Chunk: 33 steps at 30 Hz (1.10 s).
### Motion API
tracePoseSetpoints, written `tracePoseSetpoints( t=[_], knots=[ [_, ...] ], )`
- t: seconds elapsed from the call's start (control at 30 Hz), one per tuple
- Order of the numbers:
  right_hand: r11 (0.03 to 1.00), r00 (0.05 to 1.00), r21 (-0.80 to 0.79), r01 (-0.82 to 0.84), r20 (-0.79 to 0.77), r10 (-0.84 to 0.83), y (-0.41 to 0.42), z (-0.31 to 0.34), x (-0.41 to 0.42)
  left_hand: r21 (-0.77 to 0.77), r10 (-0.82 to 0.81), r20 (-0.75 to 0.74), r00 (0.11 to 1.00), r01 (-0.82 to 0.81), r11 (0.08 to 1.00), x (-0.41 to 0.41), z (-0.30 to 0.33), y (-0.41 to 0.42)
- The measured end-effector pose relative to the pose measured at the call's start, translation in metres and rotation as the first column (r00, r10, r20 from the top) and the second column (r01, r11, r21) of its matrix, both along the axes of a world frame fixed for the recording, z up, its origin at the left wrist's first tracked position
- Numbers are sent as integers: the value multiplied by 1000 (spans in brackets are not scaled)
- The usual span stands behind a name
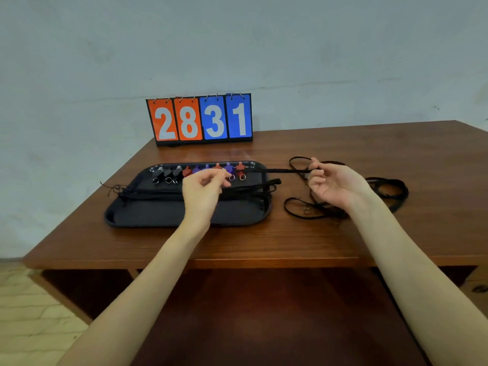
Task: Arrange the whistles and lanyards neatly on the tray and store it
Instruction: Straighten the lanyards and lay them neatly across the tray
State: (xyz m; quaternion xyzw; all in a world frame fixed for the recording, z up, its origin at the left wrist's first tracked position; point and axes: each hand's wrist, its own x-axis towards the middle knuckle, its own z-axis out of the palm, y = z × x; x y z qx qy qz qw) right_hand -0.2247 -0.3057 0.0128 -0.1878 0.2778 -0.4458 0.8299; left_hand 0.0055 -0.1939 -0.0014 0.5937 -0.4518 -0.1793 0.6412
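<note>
Both hands pull one black lanyard [280, 170] taut between them: the right hand [333, 186] pinches its end, the left hand [203, 186] pinches the other end over the tray [148, 220]. A row of whistles [169, 175] lies just beyond the left hand, and laid lanyards [148, 192] run beneath it. Loose lanyards [388, 191] sprawl on the worktop [264, 241] under and beside the right hand.
</note>
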Motion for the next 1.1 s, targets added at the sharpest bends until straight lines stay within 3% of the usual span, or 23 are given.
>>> tracePoseSetpoints(
  t=[0.23,0.37,0.47,0.53,0.63,0.77,0.9,1.0,1.1],
  knots=[
    [996,994,-44,77,-77,-80,-1,-6,17,-98,347,-322,881,-396,913,60,0,13],
    [991,986,-122,50,-154,-69,4,-7,31,-113,436,-472,767,-543,832,98,-3,28],
    [970,954,-237,-49,-300,-26,10,-12,43,-113,451,-516,728,-580,807,122,-2,39],
    [915,878,-378,-144,-476,-58,16,-17,51,-83,481,-513,711,-599,796,137,-2,44],
    [786,698,-565,-249,-668,-259,27,-22,63,-40,548,-461,698,-633,773,159,-6,46],
    [637,528,-711,-298,-679,-510,33,-26,70,52,688,-139,712,-688,723,186,-16,51],
    [531,371,-763,-368,-644,-669,31,-33,72,67,673,116,731,-681,729,192,-25,54],
    [456,309,-792,-406,-589,-747,29,-37,74,112,650,152,745,-666,738,195,-31,51],
    [451,281,-783,-429,-590,-757,26,-41,75,150,633,153,759,-651,744,196,-32,48]
  ],
)
